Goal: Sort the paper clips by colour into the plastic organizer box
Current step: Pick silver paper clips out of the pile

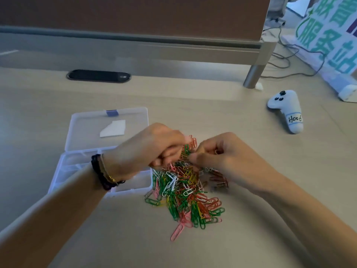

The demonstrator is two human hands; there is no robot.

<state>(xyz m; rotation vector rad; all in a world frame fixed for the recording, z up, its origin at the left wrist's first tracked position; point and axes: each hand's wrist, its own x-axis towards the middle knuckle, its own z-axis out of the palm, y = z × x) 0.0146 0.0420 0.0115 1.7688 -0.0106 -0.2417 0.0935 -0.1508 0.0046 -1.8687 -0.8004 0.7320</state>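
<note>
A heap of paper clips [185, 192] in green, red, pink, yellow and white lies on the desk in the middle of the head view. Both hands hover over its far end. My left hand [150, 149] is curled and holds a small bunch of clips, green and pink ones showing at its fingertips. My right hand [222, 157] pinches clips from the same tangle right beside it. The clear plastic organizer box [135, 187] stands open to the left of the heap, its lid [108, 130] folded back; my left wrist covers part of its compartments.
A white handheld controller [287, 111] with a handwritten label lies at the right. A black cable slot [98, 76] sits in the desk at the back, in front of a partition. A printed sign [328, 37] and cables stand at the far right.
</note>
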